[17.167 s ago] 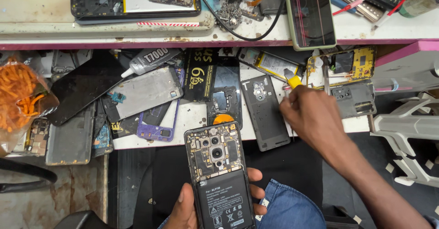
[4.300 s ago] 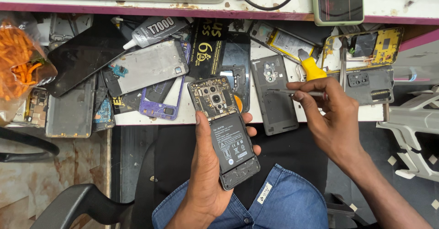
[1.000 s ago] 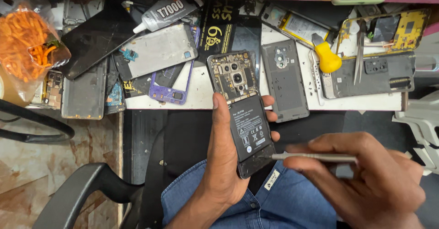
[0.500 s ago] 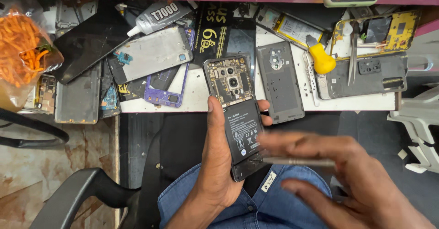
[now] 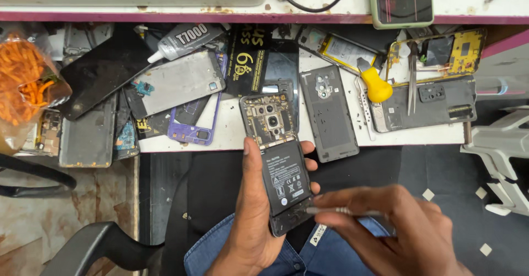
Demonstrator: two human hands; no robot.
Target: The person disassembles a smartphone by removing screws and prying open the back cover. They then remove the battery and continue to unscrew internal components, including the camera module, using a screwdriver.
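phone opened, tool at its lower end

phone (image 5: 278, 165) sits backless in the left hand (image 5: 256, 221), over the lap and just below the desk (image 5: 231, 138) edge. its upper part is a bare circuit board with round camera lenses; below lies a flat black battery with a pale printed label. the left hand is wrapped round it, thumb along the left edge, fingertips showing on the right edge. the right hand (image 5: 397, 226) is pinched closed on a thin metal tool (image 5: 336, 212), blurred, whose tip meets the phone's lower end.

on the desk lie flat rectangular phone parts: a grey plastic back cover (image 5: 328, 110) just right of the phone, a scuffed silver plate (image 5: 173, 83), a purple frame (image 5: 193, 127). a yellow-handled screwdriver (image 5: 374, 83) rests near steel tweezers (image 5: 412, 83). a grey glue tube (image 5: 184, 39) lies at an angle beside a tall black box (image 5: 250, 61) with gold print.
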